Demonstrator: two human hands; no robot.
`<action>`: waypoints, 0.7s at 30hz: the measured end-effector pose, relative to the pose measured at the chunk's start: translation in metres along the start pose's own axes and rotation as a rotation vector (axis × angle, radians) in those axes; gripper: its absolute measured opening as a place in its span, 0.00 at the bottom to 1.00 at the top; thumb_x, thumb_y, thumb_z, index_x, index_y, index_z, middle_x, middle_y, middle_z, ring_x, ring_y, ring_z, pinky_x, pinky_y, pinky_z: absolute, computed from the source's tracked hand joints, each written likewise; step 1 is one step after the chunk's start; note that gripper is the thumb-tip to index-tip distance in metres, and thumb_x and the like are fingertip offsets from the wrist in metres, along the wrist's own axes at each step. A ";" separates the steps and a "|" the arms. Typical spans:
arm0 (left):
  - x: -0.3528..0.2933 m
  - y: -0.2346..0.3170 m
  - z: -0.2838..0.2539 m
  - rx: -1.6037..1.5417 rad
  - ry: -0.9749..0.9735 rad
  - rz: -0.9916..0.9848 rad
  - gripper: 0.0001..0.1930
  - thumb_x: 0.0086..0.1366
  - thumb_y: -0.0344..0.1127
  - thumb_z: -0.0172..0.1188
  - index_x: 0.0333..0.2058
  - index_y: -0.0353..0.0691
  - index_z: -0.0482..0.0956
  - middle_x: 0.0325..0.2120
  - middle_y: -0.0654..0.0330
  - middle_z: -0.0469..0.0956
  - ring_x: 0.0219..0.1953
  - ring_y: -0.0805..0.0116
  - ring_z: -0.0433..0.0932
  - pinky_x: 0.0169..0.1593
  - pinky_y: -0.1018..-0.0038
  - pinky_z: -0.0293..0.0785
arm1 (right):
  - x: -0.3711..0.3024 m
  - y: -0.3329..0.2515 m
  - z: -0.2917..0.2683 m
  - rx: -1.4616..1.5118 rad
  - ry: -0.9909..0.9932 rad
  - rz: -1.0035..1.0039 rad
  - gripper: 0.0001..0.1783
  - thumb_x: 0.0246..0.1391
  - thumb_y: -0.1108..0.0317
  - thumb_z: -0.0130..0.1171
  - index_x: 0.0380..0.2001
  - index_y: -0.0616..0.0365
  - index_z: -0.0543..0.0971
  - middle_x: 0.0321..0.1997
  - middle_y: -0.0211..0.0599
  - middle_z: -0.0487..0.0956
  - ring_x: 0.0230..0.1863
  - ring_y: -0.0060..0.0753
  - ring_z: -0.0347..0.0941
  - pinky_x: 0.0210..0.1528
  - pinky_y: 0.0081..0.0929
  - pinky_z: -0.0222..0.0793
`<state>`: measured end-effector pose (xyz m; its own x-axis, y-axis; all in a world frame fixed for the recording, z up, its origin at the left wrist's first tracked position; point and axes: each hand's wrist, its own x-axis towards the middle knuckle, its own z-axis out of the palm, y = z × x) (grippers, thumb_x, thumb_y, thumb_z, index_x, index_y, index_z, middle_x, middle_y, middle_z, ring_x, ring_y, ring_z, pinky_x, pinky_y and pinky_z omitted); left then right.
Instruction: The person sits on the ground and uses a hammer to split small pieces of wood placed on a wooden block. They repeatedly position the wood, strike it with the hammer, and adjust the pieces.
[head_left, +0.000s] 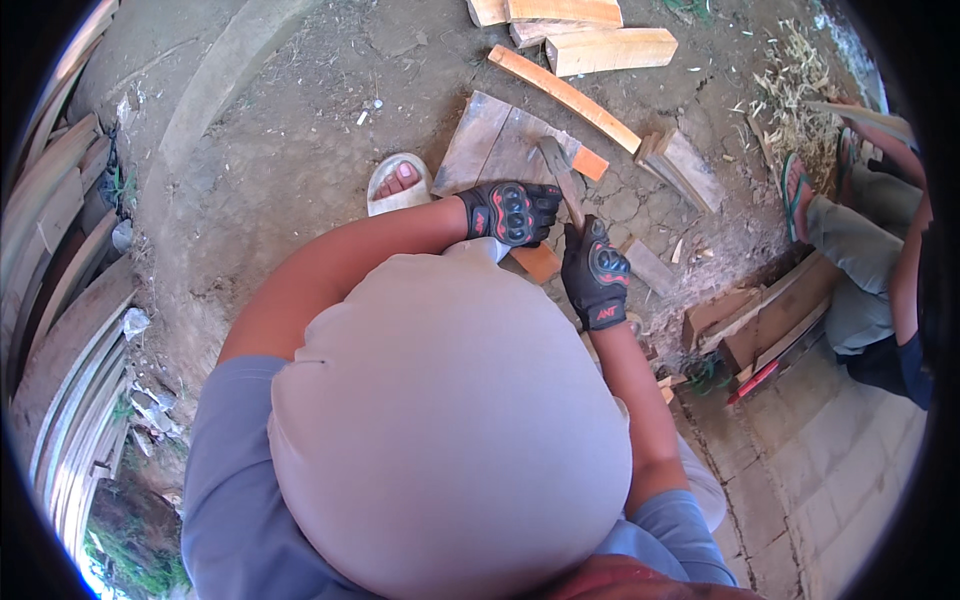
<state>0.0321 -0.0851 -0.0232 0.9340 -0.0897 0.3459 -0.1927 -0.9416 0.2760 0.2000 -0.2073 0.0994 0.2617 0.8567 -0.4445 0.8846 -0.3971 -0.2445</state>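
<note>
Dirt yard, both gloved hands: left hand [512, 212] and right hand [596, 270], grip clenched around hatchet handle [570, 197] over plank [497, 144].

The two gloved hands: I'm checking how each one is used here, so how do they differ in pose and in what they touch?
The left hand lies knuckles-up, reaching across from the left, and rests on the grey board. The right hand points up and away, wrapped round the handle of the hatchet, whose head rests on that board. Only the right hand plainly grips something. Both wear the same black gloves with red knuckle guards.
</note>
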 end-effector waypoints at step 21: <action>0.002 0.001 0.003 -0.002 0.008 -0.004 0.06 0.62 0.38 0.60 0.26 0.50 0.82 0.34 0.62 0.82 0.45 0.59 0.81 0.64 0.61 0.74 | 0.000 -0.006 0.014 -0.046 0.034 0.070 0.14 0.69 0.58 0.61 0.49 0.55 0.78 0.29 0.49 0.82 0.27 0.60 0.81 0.31 0.53 0.74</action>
<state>0.0344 -0.0876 -0.0251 0.9321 -0.0833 0.3524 -0.1896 -0.9415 0.2787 0.1896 -0.2097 0.0894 0.3359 0.8384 -0.4293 0.8802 -0.4416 -0.1737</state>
